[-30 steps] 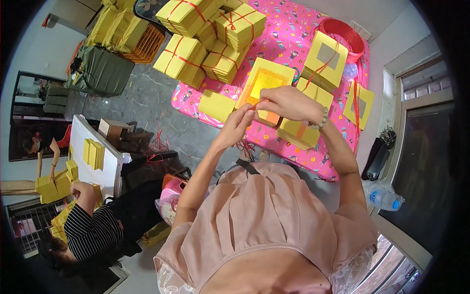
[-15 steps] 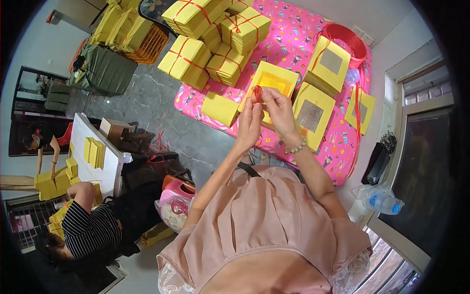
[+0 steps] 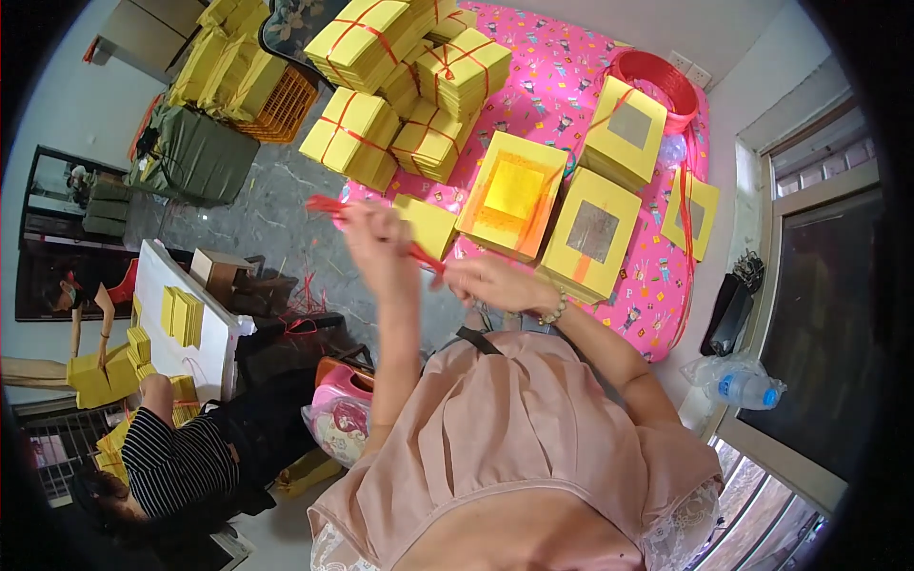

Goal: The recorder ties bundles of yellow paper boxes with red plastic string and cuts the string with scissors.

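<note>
the left hand (image 3: 379,233) and right hand (image 3: 487,283) are farther left now, a bit apart, both holding tight to red ribbon (image 3: 426,257)

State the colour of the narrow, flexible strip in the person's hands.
The narrow, flexible strip is red; head view shows it best.

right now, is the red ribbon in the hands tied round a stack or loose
Loose: the ribbon runs between the left hand and right hand, with the yellow stacks outside it.
</note>
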Available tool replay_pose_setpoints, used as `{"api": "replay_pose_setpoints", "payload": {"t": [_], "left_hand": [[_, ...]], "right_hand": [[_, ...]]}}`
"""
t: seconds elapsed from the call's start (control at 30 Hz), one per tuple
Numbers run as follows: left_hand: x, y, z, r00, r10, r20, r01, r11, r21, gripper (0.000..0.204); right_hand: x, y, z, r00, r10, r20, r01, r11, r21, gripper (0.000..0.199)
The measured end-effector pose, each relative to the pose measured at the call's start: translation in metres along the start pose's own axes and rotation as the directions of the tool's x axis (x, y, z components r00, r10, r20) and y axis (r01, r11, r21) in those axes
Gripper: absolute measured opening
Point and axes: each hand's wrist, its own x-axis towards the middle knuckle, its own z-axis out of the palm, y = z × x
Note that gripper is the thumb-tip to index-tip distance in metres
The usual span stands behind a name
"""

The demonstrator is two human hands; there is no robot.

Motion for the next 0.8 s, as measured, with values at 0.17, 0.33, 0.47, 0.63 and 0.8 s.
{"api": "replay_pose_setpoints", "payload": {"t": [0.17, 0.33, 0.47, 0.63, 0.8], "left_hand": [[0.043, 0.075, -0.115, 0.941, 0.245, -0.233, -0.237, 0.97, 0.061, 0.02], [0.039, 0.105, -0.272, 0.801, 0.292, -0.523, -0.175, 0.949, 0.261, 0.021], [0.009, 0.089, -0.375, 0.621, 0.501, -0.603, 0.434, 0.421, 0.797, 0.029], [0.008, -0.014, -0.181, 0.995, 0.05, 0.085, -0.09, 0.102, 0.991, 0.041], [-0.026, -0.048, -0.084, 0.799, -0.601, 0.033, 0.336, 0.491, 0.803, 0.046]], "right_hand": [[-0.015, 0.009, -0.035, 0.942, -0.111, 0.316, 0.193, 0.951, -0.241, 0.03], [-0.042, -0.003, -0.095, 0.896, 0.341, 0.285, -0.263, 0.924, -0.278, 0.032], [-0.021, -0.009, -0.09, 0.93, 0.16, 0.331, -0.027, 0.927, -0.374, 0.035], [0.01, 0.016, -0.051, 0.966, 0.016, 0.258, 0.139, 0.811, -0.568, 0.038], [0.033, -0.002, -0.027, 0.953, 0.041, 0.3, 0.146, 0.806, -0.574, 0.034]]}}
